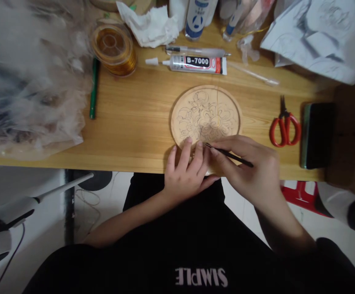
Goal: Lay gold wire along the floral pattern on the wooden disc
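Observation:
A round, pale wooden plate (pixel 183 96) with a raised rim lies on the table, with flower outlines drawn in dark lines across its face. My left hand (pixel 185 169) rests at its near edge, fingers spread and fingertips touching the rim. Between the thumb and fingers of my right hand (pixel 251 163) is a thin black tool (pixel 234 156), slanting down to the left. Its tip is close to my left index finger at the near rim; whether it is a pen or tweezers I cannot make out. My left palm partly hides something pale beneath it.
Behind the plate lie a B-7000 glue tube (pixel 197 64) and a pen (pixel 198 51). A golden wire spool (pixel 116 51), green stick (pixel 94 90) and plastic bags (pixel 33 94) are left. Red-handled pliers (pixel 284 126) and a phone (pixel 317 134) are right; paper sheets (pixel 318 41) lie behind.

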Available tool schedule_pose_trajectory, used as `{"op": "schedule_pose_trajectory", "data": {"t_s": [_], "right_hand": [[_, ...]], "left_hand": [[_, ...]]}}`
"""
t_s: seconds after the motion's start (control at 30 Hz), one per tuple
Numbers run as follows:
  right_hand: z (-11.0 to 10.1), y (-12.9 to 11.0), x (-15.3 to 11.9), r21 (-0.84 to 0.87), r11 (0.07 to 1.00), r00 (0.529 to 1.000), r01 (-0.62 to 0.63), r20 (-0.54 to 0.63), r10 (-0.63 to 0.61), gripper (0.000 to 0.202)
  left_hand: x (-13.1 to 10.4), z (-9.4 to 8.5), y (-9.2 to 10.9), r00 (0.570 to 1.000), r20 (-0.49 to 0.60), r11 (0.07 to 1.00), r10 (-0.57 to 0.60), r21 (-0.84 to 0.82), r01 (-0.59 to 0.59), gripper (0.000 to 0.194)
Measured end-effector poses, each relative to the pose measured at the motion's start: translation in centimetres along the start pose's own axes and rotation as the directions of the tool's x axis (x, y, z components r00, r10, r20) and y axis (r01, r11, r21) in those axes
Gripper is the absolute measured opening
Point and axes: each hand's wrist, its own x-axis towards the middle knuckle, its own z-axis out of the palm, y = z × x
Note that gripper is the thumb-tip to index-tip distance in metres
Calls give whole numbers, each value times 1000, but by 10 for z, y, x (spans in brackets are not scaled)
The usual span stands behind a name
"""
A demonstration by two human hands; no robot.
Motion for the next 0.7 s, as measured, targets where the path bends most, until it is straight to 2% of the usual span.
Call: {"op": "schedule_pose_trajectory", "data": {"t_s": [0.33,0.7], "right_hand": [[-1,-1,1,8,1000,1000,12,6,-12,11],[0,-1,4,11,999,998,-42,40,42,10]], "left_hand": [[2,0,-1,1000,-4,1000,7,11,-7,61],[3,-3,-2,999,20,998,26,49,-27,61]]}}
